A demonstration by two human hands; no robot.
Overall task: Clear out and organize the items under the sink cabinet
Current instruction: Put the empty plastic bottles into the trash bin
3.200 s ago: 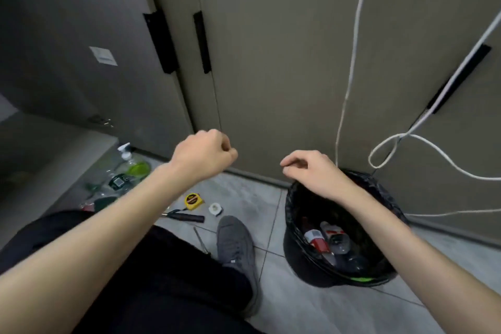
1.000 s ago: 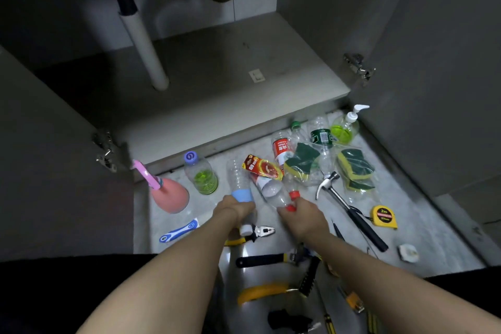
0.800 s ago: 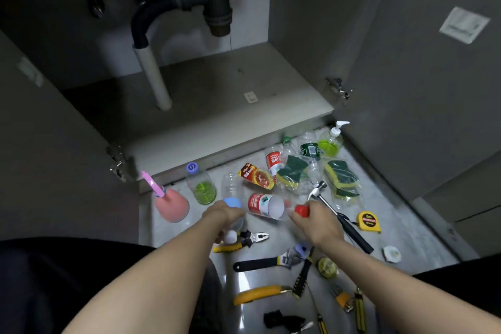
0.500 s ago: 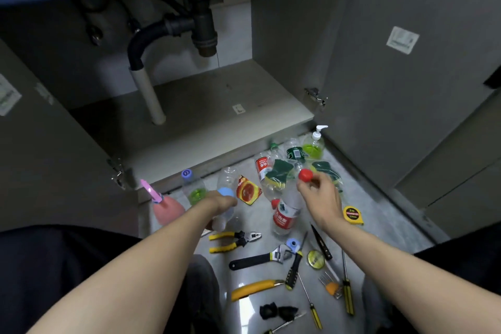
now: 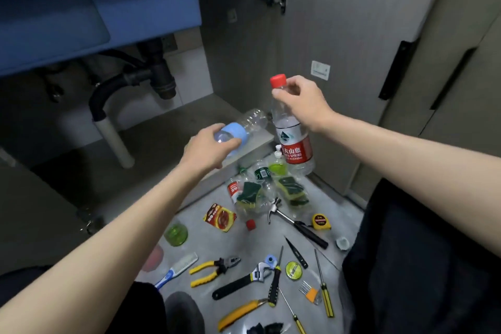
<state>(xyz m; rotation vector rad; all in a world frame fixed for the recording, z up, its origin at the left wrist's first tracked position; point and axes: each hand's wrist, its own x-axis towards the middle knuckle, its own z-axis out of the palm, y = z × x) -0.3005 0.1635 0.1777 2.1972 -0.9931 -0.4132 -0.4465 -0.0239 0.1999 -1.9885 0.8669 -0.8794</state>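
My left hand (image 5: 210, 148) grips a clear plastic bottle with a pale blue label (image 5: 244, 127), held nearly level in the air in front of the open sink cabinet (image 5: 168, 130). My right hand (image 5: 303, 100) pinches the neck of an upright clear bottle with a red cap and red label (image 5: 292, 141), hanging beside the other. More crushed bottles (image 5: 244, 192) and green sponges (image 5: 290, 184) lie on the floor below.
On the tiled floor lie a hammer (image 5: 292, 221), yellow tape measure (image 5: 320, 221), pliers (image 5: 214, 268), wrench (image 5: 241, 280), screwdrivers (image 5: 324, 283), a utility knife (image 5: 238, 313), a brush (image 5: 176, 270) and a red snack packet (image 5: 220, 217). The drain pipe (image 5: 113, 133) stands inside the cabinet. The open door (image 5: 339, 62) is at right.
Both hands picked a bottle off the floor and lifted it. My view rose from the floor towards the cabinet front.
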